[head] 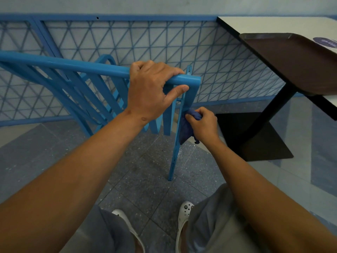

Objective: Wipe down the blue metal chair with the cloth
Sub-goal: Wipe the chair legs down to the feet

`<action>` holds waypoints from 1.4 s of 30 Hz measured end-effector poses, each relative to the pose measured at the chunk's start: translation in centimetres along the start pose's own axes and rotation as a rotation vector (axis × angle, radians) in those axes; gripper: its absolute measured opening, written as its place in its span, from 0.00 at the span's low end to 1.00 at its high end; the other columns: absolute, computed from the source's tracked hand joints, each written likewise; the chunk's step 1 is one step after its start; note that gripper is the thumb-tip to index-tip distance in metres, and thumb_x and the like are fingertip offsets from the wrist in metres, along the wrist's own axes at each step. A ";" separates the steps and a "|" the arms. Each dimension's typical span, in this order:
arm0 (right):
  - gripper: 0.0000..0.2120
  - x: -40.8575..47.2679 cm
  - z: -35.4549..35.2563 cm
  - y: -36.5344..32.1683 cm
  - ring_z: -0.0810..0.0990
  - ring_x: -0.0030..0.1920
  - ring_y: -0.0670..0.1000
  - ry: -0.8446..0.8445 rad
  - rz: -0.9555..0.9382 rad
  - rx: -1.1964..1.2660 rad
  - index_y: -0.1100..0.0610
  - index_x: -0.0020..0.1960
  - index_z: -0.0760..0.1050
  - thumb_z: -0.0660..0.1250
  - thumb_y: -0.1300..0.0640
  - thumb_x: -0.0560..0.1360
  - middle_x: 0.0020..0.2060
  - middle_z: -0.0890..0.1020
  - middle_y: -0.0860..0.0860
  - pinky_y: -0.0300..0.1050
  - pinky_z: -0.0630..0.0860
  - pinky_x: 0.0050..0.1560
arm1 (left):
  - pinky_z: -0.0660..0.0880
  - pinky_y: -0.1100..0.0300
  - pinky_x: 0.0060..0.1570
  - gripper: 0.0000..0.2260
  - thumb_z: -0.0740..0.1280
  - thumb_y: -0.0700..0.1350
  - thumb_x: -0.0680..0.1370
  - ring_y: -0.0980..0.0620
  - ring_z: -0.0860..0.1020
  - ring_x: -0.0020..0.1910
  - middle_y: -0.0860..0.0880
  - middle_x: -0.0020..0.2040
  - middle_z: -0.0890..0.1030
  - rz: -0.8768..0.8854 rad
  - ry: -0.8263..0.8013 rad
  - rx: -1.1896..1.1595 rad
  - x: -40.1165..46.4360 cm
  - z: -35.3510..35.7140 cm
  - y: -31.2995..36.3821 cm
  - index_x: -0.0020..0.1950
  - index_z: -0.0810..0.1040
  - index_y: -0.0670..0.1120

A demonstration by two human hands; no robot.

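We see open speckled grey tile floor [145, 167] left of the blue metal chair leg [174, 152]; the black pedestal table base [255, 136] crowds its right.

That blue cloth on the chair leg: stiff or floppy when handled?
Probably floppy: the cloth is bunched in the right hand and its loose end droops beside the chair leg. Likely light, since fingertips alone pinch it. It should conform around the leg.
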State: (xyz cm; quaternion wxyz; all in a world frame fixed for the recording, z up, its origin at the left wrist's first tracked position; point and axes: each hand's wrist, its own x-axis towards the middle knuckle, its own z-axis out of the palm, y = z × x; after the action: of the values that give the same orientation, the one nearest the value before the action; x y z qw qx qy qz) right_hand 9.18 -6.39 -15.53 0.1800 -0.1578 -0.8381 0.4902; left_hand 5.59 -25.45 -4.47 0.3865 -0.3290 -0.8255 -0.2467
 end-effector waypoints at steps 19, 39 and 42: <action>0.10 1.6 0.1 2.1 0.82 0.35 0.53 -0.046 -0.028 -0.054 0.50 0.42 0.73 0.71 0.47 0.77 0.37 0.80 0.49 0.55 0.78 0.21 | 0.64 0.50 0.56 0.17 0.65 0.64 0.80 0.52 0.77 0.47 0.57 0.47 0.82 0.033 0.044 0.013 0.6 1.5 0.2 0.57 0.83 0.54; 0.11 2.3 1.1 5.6 0.80 0.38 0.52 -0.100 -0.046 -0.159 0.49 0.40 0.72 0.71 0.49 0.77 0.36 0.78 0.47 0.61 0.80 0.34 | 0.64 0.51 0.54 0.16 0.65 0.63 0.81 0.51 0.78 0.47 0.56 0.47 0.82 0.087 0.110 0.056 1.0 2.6 -0.1 0.58 0.83 0.53; 0.12 2.1 1.3 6.0 0.81 0.39 0.51 -0.126 -0.004 -0.183 0.46 0.38 0.71 0.71 0.49 0.77 0.36 0.78 0.45 0.61 0.81 0.33 | 0.65 0.51 0.54 0.16 0.65 0.63 0.81 0.51 0.78 0.46 0.55 0.47 0.82 0.088 0.120 0.056 0.9 2.6 0.0 0.58 0.83 0.53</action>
State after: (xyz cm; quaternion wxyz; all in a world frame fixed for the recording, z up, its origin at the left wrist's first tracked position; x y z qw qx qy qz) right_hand 7.24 -3.64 -21.14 0.1127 -0.1408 -0.8893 0.4204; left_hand 3.88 -23.40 -5.30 0.4546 -0.3386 -0.7924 -0.2254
